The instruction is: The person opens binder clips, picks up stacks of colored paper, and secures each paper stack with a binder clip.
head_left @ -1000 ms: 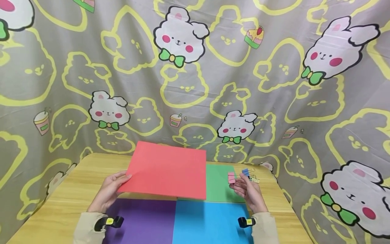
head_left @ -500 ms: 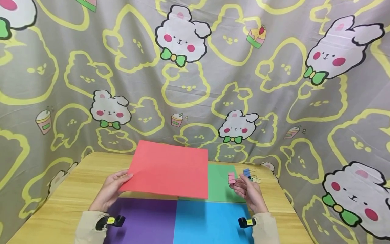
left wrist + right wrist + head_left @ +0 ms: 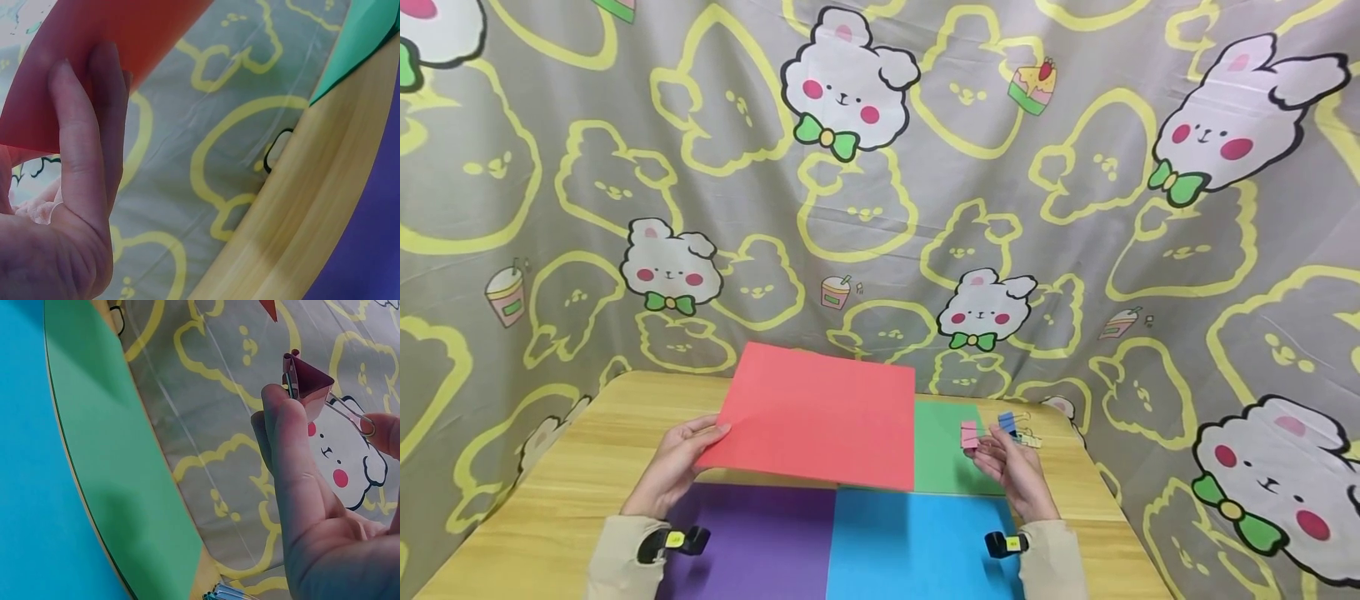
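Note:
A stiff red sheet (image 3: pixel 820 417) hangs tilted above the table, its left edge gripped by my left hand (image 3: pixel 670 467). In the left wrist view the fingers (image 3: pixel 78 144) lie along the sheet's underside. My right hand (image 3: pixel 1022 483) pinches a pink binder clip (image 3: pixel 969 433) by its wire handles, just right of the sheet and apart from it. Seen from the right wrist, the clip (image 3: pixel 312 384) has one handle against the thumb (image 3: pixel 381 431), the other by the fingers; whether its mouth is parted is unclear.
Purple (image 3: pixel 752 533), blue (image 3: pixel 917 550) and green (image 3: pixel 943 467) sheets lie on the wooden table (image 3: pixel 550 492). A blue binder clip (image 3: pixel 1006 422) and other clips sit behind my right hand. A patterned curtain (image 3: pixel 880 183) surrounds the table's back and sides.
The red sheet and my left hand have shifted very slightly to the right. My right hand stays almost still with the pink binder clip.

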The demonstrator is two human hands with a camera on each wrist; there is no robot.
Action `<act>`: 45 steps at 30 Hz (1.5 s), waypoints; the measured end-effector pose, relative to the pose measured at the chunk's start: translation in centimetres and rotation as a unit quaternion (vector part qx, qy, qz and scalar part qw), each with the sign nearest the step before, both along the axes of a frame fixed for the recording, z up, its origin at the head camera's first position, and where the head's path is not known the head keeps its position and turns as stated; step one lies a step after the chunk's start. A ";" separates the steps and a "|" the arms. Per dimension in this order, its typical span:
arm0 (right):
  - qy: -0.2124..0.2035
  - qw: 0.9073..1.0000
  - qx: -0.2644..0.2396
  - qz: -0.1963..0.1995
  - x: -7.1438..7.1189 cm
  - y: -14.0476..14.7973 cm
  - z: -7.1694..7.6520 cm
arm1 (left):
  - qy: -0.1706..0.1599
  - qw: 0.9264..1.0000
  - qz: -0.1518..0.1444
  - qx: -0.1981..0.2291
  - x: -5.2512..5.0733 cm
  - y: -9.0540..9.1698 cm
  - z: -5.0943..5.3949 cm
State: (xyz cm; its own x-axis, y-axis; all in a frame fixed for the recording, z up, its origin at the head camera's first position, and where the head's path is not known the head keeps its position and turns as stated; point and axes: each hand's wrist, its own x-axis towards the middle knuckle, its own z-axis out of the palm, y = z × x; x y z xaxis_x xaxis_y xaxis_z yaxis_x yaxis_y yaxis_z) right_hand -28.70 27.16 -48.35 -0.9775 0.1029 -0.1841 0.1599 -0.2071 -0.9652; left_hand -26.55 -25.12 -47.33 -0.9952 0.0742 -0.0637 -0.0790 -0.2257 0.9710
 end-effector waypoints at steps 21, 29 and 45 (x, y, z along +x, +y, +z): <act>-0.004 1.000 -0.024 0.001 0.0 -0.2 0.2 | -0.003 1.000 -0.001 -0.010 0.0 0.3 0.0; -0.003 1.000 -0.010 -0.002 -0.2 -0.4 0.0 | -0.002 1.000 -0.003 -0.014 -0.1 0.5 -0.1; 0.002 0.999 -0.034 0.004 -0.3 -1.0 0.1 | -0.001 1.000 -0.014 -0.013 -0.2 0.6 -0.4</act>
